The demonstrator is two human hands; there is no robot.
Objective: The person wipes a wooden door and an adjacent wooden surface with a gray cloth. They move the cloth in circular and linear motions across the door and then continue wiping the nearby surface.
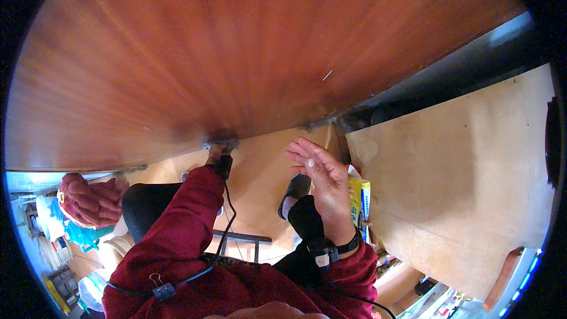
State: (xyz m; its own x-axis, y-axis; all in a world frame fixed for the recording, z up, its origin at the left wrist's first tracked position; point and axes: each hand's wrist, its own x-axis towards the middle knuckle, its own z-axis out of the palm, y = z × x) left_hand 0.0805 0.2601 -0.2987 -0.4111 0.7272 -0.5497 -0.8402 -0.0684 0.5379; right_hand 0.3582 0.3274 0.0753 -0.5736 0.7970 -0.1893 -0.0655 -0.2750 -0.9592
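My left hand (215, 154) reaches forward to the lower edge of a large reddish-brown wooden panel (248, 53). A grey rag (230, 144) is bunched at its fingers against that edge, and the fingers are partly hidden. My right hand (327, 186) is raised in the air, with its fingers spread a little and nothing held. Close beside its wrist stands a yellow and blue box (359, 199), in front of a pale wooden board (443, 173). A short white sliver or mark (327, 75) shows on the panel.
Dark cables (231, 217) hang from my left wrist across my body. A dark-framed stool (242, 237) stands low on the floor. At the left are a maroon fabric item (91, 201) and several plastic containers (55, 250). A dark gap (443, 82) separates panel and board.
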